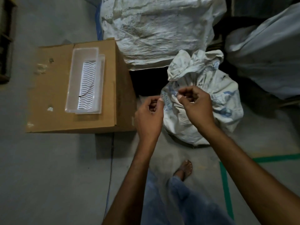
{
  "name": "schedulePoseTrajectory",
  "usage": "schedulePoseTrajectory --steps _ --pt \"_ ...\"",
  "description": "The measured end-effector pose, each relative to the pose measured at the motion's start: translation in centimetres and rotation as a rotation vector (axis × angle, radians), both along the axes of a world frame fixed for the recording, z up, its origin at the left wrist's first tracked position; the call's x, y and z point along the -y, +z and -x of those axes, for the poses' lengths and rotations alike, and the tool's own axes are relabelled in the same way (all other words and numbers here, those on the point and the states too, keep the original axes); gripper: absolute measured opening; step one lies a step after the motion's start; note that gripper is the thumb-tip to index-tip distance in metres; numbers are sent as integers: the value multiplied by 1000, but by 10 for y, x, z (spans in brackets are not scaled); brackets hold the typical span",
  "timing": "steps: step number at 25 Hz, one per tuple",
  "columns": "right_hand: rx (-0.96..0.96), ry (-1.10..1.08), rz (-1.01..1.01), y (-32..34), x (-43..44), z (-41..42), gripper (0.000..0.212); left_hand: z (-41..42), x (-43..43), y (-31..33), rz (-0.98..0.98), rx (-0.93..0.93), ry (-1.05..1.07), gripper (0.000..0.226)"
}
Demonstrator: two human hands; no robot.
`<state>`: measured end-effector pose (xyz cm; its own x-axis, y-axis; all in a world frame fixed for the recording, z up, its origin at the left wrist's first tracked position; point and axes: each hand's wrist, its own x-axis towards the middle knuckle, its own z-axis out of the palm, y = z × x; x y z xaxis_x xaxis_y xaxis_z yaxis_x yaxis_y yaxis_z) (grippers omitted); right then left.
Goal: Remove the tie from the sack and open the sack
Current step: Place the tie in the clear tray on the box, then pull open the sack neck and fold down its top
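A small white woven sack [224, 101] with blue print stands on the floor, its neck [191, 65] bunched and crumpled at the top. My left hand [149, 112] is at the sack's left edge, thumb pressed to forefinger in a pinch. My right hand [196, 104] hovers over the sack's front, fingers curled and fingertips pinched together. Both hands seem to hold a thin tie between them, but it is too fine and the light too dim to make it out. No tie shows around the neck.
A cardboard box [53, 88] to the left carries a clear plastic tray [76, 82] with a short dark strand [84, 94] inside. A large white sack [159, 30] lies behind and another [266, 52] at the right. Green tape [224, 179] marks the floor; my foot [185, 168] is below.
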<state>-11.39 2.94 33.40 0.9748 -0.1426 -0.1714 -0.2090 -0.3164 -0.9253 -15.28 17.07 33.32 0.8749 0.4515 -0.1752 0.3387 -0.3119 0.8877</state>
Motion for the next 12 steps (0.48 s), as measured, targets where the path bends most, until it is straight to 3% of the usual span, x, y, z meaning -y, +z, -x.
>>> schedulePoseTrajectory --steps 12 --pt "-88 -437 -88 -77 103 -6 14 -70 86 -70 252 -55 -279 9"
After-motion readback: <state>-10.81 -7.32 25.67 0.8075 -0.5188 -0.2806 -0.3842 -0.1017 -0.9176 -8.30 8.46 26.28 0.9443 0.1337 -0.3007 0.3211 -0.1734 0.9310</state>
